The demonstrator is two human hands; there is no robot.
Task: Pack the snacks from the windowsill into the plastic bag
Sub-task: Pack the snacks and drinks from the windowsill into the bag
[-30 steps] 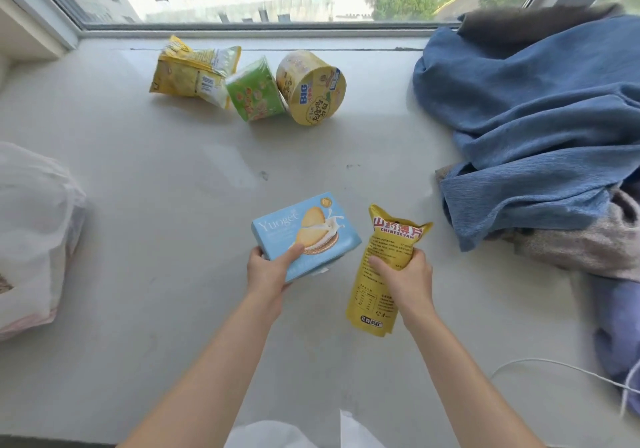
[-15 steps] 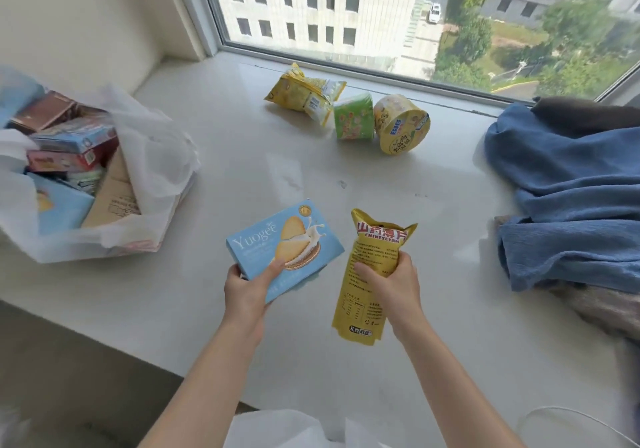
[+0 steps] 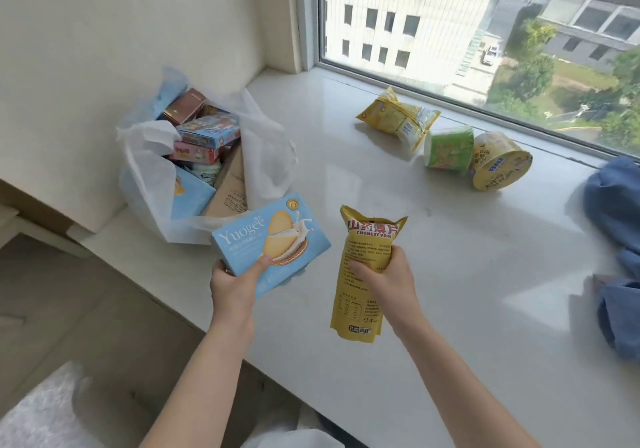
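Since a moment ago we swing both hands left, left hand [image 3: 231,283] gripping the biscuit box [image 3: 270,241] nearest the plastic bag [image 3: 145,173], right hand [image 3: 384,279] clutching the yam chips pouch [image 3: 363,274].

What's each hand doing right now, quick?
Left hand: closed around the blue biscuit box.
Right hand: closed around the yellow snack bag.

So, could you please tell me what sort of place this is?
Probably a room in an upper-floor flat: a wide white stone windowsill, a large window overlooking buildings below, and crumpled blue clothing on the sill.
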